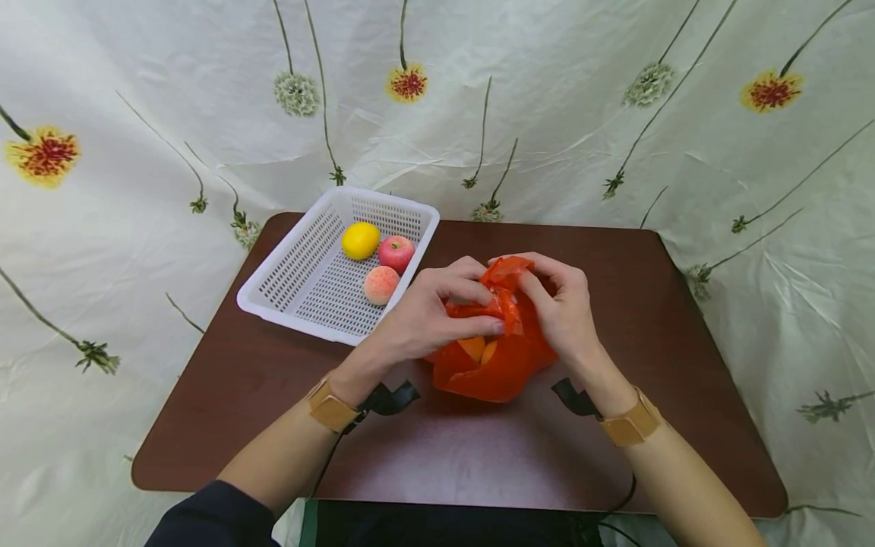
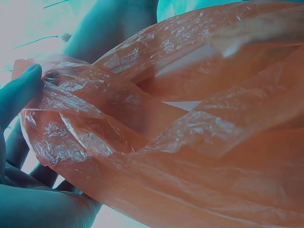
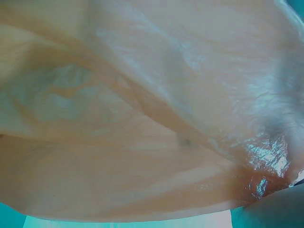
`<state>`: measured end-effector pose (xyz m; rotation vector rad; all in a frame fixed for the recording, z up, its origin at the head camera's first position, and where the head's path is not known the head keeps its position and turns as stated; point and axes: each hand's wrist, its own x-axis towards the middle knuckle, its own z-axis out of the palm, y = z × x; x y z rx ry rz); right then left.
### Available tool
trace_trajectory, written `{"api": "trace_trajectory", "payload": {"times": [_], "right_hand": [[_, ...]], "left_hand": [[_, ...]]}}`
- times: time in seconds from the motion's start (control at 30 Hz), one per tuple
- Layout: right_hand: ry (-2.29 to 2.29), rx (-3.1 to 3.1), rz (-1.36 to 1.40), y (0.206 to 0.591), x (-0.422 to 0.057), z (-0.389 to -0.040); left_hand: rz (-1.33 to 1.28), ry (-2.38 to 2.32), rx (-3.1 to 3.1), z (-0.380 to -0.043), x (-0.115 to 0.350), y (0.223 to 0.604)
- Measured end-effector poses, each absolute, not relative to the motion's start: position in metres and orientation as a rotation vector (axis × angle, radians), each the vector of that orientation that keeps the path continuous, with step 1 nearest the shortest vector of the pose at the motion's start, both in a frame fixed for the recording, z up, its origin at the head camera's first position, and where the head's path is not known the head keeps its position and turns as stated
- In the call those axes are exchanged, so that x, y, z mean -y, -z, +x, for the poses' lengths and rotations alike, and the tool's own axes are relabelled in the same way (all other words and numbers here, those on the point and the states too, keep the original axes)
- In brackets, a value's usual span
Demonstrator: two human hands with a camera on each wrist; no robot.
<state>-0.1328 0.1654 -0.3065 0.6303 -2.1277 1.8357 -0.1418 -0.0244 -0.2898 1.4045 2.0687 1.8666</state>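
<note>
A thin red-orange plastic bag (image 1: 492, 380) sits on the brown table in front of the person. Through a gap in its crumpled upper part, orange-coloured items (image 1: 480, 349) show inside. The left hand (image 1: 447, 304) pinches the bag's upper edge from the left; in the left wrist view its thumb (image 2: 21, 92) presses the film, fingers behind. From the other side the right hand (image 1: 563, 300) pinches the gathered top between thumb and fingers. The bag's film (image 3: 142, 166) fills most of the right wrist view, with part of a hand at the lower right corner.
A white slatted plastic basket (image 1: 273, 304) stands at the table's back left, close to the left hand. In it lie a yellow lemon (image 1: 360, 240), a red apple (image 1: 396, 253) and a peach (image 1: 380, 285). A flower-printed cloth (image 1: 560, 152) hangs behind the table (image 1: 636, 365).
</note>
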Motion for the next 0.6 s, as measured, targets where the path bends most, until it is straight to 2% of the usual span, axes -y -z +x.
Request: {"api": "trace_trajectory", "payload": {"times": [0.27, 0.6], "right_hand": [[-1.807, 2.180, 0.556, 0.310, -0.173, -0.126], [-1.600, 2.239, 0.788, 0.313, -0.182, -0.116]], "left_hand": [[1.385, -1.897, -2.069, -0.141, 0.025, 0.291], [1.366, -1.903, -2.085, -0.142, 0.027, 0.291]]}}
